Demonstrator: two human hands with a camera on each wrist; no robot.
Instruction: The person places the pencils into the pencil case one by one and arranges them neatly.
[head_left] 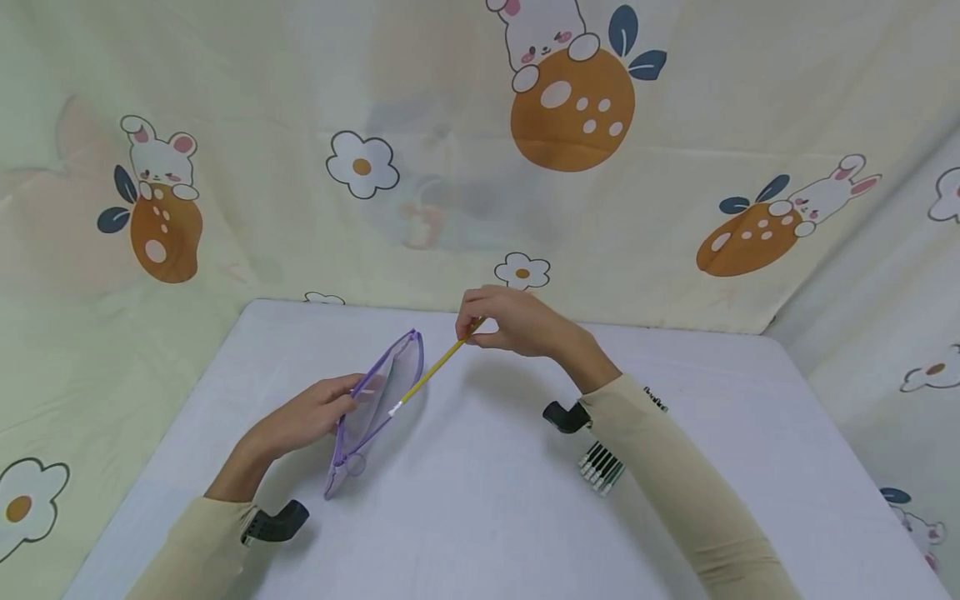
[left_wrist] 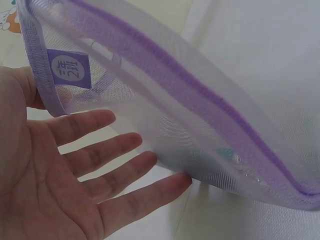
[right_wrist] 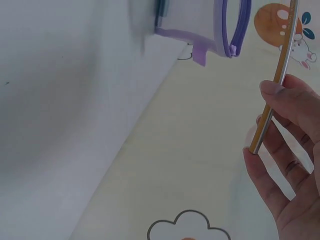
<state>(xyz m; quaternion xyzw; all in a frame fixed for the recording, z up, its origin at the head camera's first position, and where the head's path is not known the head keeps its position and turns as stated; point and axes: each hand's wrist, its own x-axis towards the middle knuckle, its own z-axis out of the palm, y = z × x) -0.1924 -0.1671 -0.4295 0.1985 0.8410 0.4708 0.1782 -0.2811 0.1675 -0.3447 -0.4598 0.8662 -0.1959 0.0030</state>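
My left hand (head_left: 311, 414) holds a purple-edged mesh pouch (head_left: 421, 358) by its side, above the left part of the table. In the left wrist view the thumb is partly hidden behind the pouch edge, near a purple label (left_wrist: 70, 69), while the fingers extend along the outside. The zip mouth gapes, and something teal shows faintly through the mesh. Between thumb and fingertips, my right hand (head_left: 513, 322) pinches a slim yellow pencil (head_left: 435, 367) near its upper end. The pencil slants down to the left, its white lower end at the pouch's mouth.
Several dark sticks with white ends (head_left: 602, 468) lie side by side on the white table (head_left: 480, 517), partly covered by the right sleeve (head_left: 675, 475). Small dark ends show beyond that sleeve. A patterned cloth (head_left: 442, 67) hangs behind the table. Black wrist mounts (head_left: 277, 523) stick out from both sleeves.
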